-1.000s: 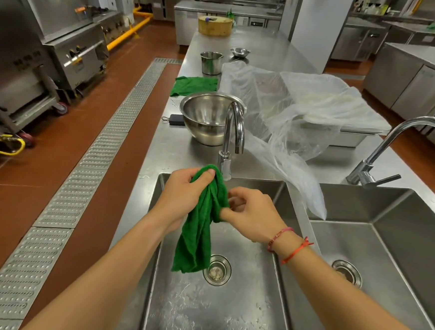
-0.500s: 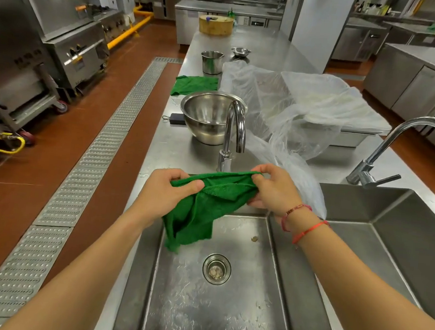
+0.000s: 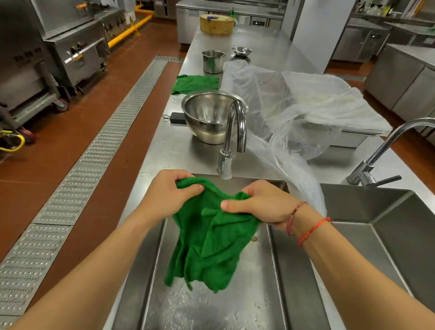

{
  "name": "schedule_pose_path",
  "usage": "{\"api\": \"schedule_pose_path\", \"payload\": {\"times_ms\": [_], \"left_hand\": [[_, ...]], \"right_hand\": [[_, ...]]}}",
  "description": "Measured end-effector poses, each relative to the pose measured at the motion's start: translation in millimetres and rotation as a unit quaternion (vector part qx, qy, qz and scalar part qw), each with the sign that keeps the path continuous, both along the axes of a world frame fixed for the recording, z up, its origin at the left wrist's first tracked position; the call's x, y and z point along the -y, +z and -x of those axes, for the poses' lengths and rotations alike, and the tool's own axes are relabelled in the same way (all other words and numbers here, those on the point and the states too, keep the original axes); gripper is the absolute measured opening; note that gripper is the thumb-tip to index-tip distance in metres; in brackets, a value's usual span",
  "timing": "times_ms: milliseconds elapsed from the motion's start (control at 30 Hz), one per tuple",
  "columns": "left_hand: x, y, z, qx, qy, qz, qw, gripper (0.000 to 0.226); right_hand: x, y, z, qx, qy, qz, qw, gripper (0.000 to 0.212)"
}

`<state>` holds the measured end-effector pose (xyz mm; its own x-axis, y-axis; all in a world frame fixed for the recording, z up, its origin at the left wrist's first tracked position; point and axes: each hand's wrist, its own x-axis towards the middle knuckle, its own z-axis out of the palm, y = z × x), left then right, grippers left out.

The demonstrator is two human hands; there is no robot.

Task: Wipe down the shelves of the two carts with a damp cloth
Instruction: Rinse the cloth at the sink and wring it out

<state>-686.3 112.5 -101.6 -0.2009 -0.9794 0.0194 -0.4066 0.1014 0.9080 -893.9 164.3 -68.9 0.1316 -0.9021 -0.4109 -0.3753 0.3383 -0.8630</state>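
A green cloth (image 3: 210, 242) hangs spread over the left basin of a steel sink (image 3: 225, 319). My left hand (image 3: 168, 196) grips its upper left edge. My right hand (image 3: 262, 205) pinches the upper right edge, thumb on top. The cloth's lower part droops into the basin and hides the drain. A curved tap (image 3: 233, 137) stands just behind my hands; no water runs from it. No cart shelf shows clearly in this view.
A steel bowl (image 3: 209, 117), a second green cloth (image 3: 195, 84), a small pot (image 3: 212, 61) and crumpled clear plastic (image 3: 293, 113) lie on the counter behind the sink. A second basin (image 3: 398, 236) with its tap (image 3: 405, 143) is on the right. Wheeled steel equipment (image 3: 21, 92) lines the left aisle.
The cloth went from a bunched strip hanging from my left hand to being stretched between both hands, then let down so it hangs wider and lower over the basin.
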Motion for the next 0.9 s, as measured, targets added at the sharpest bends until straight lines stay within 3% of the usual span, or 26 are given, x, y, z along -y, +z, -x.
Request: {"api": "schedule_pose_path", "payload": {"times_ms": [33, 100, 167, 233, 267, 333, 400, 433, 467, 533, 667, 800, 900], "left_hand": [[1, -8, 5, 0.001, 0.025, 0.018, 1.0, 0.014], [4, -24, 14, -0.014, 0.095, -0.003, 0.995, 0.031], [2, -34, 24, -0.019, 0.149, -0.093, 0.984, 0.06], [-8, -33, 36, -0.1, 0.147, -0.223, 0.958, 0.065], [-12, -32, 42, -0.193, 0.121, -0.297, 0.927, 0.063], [-18, -27, 51, -0.393, 0.055, -0.396, 0.828, 0.064], [-19, -27, 55, -0.527, 0.065, -0.422, 0.735, 0.06], [-18, -28, 57, -0.557, 0.076, -0.416, 0.715, 0.052], [-17, -28, 59, -0.562, 0.084, -0.403, 0.718, 0.042], [-18, -27, 64, -0.519, 0.095, -0.354, 0.772, 0.027], [-19, -22, 70, -0.45, 0.097, -0.281, 0.842, 0.018], [-20, -20, 64, -0.374, 0.11, -0.178, 0.903, 0.021], [-15, -22, 52, -0.361, 0.111, -0.146, 0.915, 0.03]], "right_hand": [[1, -3, -3, 0.024, -0.019, 0.033, 0.999, 0.033], [3, -9, -10, 0.157, -0.089, 0.044, 0.983, 0.032], [5, -10, -12, 0.3, -0.127, 0.003, 0.945, 0.043], [7, -9, -16, 0.379, -0.124, -0.028, 0.917, 0.06], [7, -9, -20, 0.405, -0.108, -0.038, 0.907, 0.071], [5, -14, -32, 0.397, -0.097, -0.038, 0.912, 0.08], [2, -22, -42, 0.299, -0.108, 0.009, 0.948, 0.058], [1, -24, -43, 0.247, -0.108, 0.046, 0.962, 0.038], [0, -25, -41, 0.214, -0.107, 0.077, 0.968, 0.026], [0, -25, -32, 0.206, -0.118, 0.108, 0.965, 0.023], [2, -30, -24, 0.226, -0.167, 0.132, 0.95, 0.012], [1, -32, -14, 0.189, -0.192, 0.118, 0.956, 0.036], [4, -33, 0, 0.157, -0.197, 0.082, 0.964, 0.053]]}}
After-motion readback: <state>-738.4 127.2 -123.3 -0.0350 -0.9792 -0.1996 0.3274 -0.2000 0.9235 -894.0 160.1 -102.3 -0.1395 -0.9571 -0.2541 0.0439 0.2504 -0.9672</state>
